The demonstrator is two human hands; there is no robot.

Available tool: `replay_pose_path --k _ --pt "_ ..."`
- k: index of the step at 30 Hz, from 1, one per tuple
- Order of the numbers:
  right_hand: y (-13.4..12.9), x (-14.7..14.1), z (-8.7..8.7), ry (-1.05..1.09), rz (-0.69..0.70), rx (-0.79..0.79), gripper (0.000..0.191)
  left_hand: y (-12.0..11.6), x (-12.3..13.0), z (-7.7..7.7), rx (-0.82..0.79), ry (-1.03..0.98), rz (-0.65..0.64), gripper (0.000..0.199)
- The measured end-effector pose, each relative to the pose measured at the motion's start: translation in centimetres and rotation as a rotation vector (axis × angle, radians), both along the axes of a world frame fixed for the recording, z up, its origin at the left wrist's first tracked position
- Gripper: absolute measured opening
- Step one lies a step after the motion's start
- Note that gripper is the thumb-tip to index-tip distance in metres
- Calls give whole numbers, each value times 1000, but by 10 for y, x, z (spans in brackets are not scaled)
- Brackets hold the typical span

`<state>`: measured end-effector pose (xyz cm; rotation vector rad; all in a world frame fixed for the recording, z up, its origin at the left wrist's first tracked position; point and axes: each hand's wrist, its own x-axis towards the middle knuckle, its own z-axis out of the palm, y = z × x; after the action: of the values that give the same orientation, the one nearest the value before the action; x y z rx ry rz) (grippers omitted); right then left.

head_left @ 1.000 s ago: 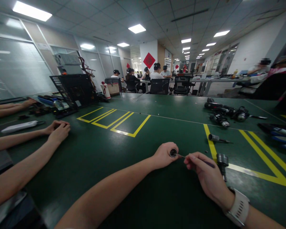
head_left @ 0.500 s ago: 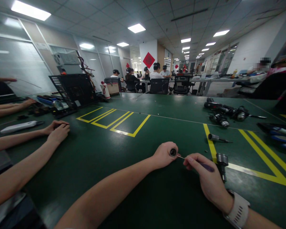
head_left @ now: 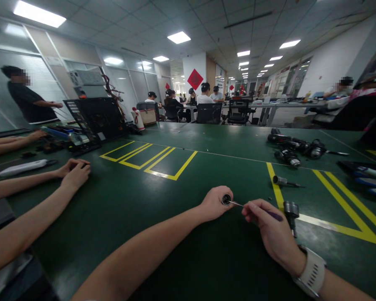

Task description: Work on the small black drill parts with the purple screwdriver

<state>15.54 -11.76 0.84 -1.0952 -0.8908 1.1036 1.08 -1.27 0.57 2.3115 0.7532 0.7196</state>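
1) Two bare hands work close together above the green table, near the middle of the view
2) The left hand is curled shut around a hollow metal part, its fingers mostly hidden behind
3) The part sits inside that grip at the thumb side, its round open mouth showing and turned toward the wearer
4) The right hand pinches a thin tool with a purple handle, thumb and fingertips drawn narrow along it
5) The tool's slim metal shaft points left, its end at the part's mouth; how deep it goes I cannot tell
6) Just beyond the right hand lies a wide-headed metal piece; farther off, a smaller spiked piece rests beside a yellow tape line
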Motion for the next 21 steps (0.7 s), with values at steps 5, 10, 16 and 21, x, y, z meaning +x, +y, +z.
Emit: replay_pose_path --k 5,10,16,21 --pt "-2 -1 -3 -169 -9 44 21 -1 1 1 28 49 13 14" --pt "-1 -1 -2 -57 23 24 19 -3 0 3 8 -4 12 14" --pt "0 -1 1 69 48 -13 17 -2 0 2 -28 -50 3 16" --pt "-2 -1 -2 -99 14 23 18 0 0 -1 22 12 17 15"
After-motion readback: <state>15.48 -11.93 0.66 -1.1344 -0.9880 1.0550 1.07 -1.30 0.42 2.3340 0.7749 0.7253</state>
